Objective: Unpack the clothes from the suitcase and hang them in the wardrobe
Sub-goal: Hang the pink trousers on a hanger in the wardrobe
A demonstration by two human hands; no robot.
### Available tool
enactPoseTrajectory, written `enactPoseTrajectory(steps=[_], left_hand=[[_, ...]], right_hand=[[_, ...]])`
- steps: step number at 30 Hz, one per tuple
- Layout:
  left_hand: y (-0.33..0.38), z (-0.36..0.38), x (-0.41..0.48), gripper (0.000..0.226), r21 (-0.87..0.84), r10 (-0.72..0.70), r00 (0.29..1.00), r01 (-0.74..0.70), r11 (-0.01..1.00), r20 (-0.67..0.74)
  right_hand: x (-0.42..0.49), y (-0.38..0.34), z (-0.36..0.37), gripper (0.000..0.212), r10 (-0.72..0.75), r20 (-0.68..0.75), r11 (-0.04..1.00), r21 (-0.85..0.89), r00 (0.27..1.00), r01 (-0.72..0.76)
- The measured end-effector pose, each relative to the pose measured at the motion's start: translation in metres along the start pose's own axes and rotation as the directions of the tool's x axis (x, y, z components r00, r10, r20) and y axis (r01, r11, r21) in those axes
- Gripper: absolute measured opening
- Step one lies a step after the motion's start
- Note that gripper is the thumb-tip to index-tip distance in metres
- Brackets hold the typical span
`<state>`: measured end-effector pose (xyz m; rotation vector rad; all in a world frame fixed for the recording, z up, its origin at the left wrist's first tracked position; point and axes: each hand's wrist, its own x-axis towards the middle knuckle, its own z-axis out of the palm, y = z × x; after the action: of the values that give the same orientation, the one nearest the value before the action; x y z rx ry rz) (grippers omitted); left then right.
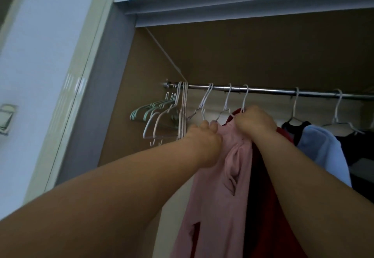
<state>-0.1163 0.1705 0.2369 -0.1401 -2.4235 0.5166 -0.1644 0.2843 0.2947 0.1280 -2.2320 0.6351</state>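
- Step in hand: dressing a hanger. A pink garment [220, 176] hangs at the wardrobe rail [269, 91], gathered at its top between both hands, and appears to be in the course of being fitted onto a white wire hanger [227, 104] hooked on the rail.
- Left hand [204, 138]: fingers clenched on the left side of the pink garment's top edge, just below the hanger's shoulder.
- Right hand [254, 121]: fingers clenched at the neck of the adjoining hanger, against a red garment [283, 207]; whether they grip wire, red cloth or pink cloth cannot be told.
- Neighbours: the red garment hangs touching the pink one on its right; further right hang a light blue garment [325, 152] and a dark one. Spare hangers [162, 116] cluster at the rail's left end.
- The suitcase is out of view.
- Next move, as judged: seat each shoulder of the pink garment over the hanger's arms, confirm it hangs level, then release both hands. Care is needed not to drag the red garment off its hanger.
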Motion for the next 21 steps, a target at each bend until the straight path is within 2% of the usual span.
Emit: enactPoseTrajectory(steps=[2,4,5,9,12,18,21], left_hand=[[-0.004,0.001,-0.002,0.061,-0.076,0.0,1.0,-0.001,0.997,-0.012],[-0.006,0.0,-0.014,0.065,-0.131,-0.014,0.999,0.008,0.991,-0.046],[-0.007,0.0,-0.021,0.066,-0.146,-0.01,0.998,0.001,0.989,-0.06],[-0.02,0.007,-0.06,0.068,-0.153,-0.034,0.997,0.024,0.988,-0.067],[-0.035,0.024,-0.117,0.066,-0.19,-0.071,0.997,0.076,0.979,0.032],[-0.065,0.09,-0.276,0.062,-0.194,-0.19,0.938,0.252,0.948,0.291],[-0.08,0.118,-0.37,0.062,-0.189,-0.259,0.869,0.364,0.912,0.421]], right_hand=[[-0.012,-0.007,-0.008,0.047,-0.208,-0.118,0.944,-0.285,0.971,0.168],[-0.028,-0.016,-0.012,0.052,-0.452,-0.234,0.872,-0.318,0.861,0.372],[-0.037,-0.021,-0.013,0.05,-0.508,-0.266,0.855,-0.273,0.819,0.442],[-0.078,-0.033,0.003,0.03,-0.484,-0.21,0.872,-0.029,0.85,0.489],[-0.13,-0.038,0.03,0.024,-0.434,-0.152,0.886,0.108,0.888,0.451],[-0.266,-0.054,0.107,0.025,-0.401,0.092,0.909,0.16,0.911,0.384],[-0.353,-0.08,0.139,0.037,-0.437,0.285,0.898,0.189,0.853,0.396]])
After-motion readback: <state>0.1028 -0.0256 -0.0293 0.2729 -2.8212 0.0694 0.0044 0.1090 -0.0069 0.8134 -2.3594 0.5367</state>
